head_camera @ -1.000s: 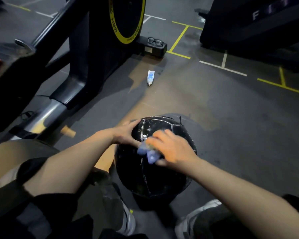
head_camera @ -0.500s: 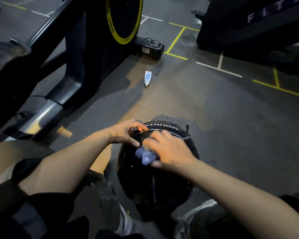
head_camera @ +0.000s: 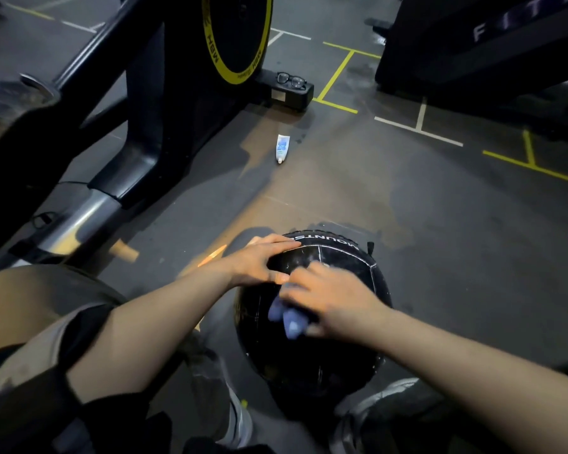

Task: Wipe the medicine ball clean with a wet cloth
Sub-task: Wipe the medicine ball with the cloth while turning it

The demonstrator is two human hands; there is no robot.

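Observation:
A black medicine ball (head_camera: pixel 312 358) with white seams and white lettering sits on the gym floor between my feet. My left hand (head_camera: pixel 259 260) rests on its upper left side, fingers spread over the top and thumb against the surface. My right hand (head_camera: pixel 335 301) lies on the top of the ball and holds a bunched blue cloth (head_camera: pixel 287 317) against it. Part of the cloth sticks out from under the palm toward me; the rest is hidden by the hand.
A small white and blue tube (head_camera: pixel 282 148) lies on the floor ahead. The exercise bike (head_camera: pixel 164 103) with a yellow-rimmed flywheel stands at the left, eyeglasses (head_camera: pixel 291 80) on its foot. Another dark machine (head_camera: pixel 479 50) fills the upper right. Yellow and white lines mark the floor.
The ball has rolled toward me, bringing white lettering into view on its far top. My left hand has moved up over the top edge. My right hand keeps rubbing the cloth.

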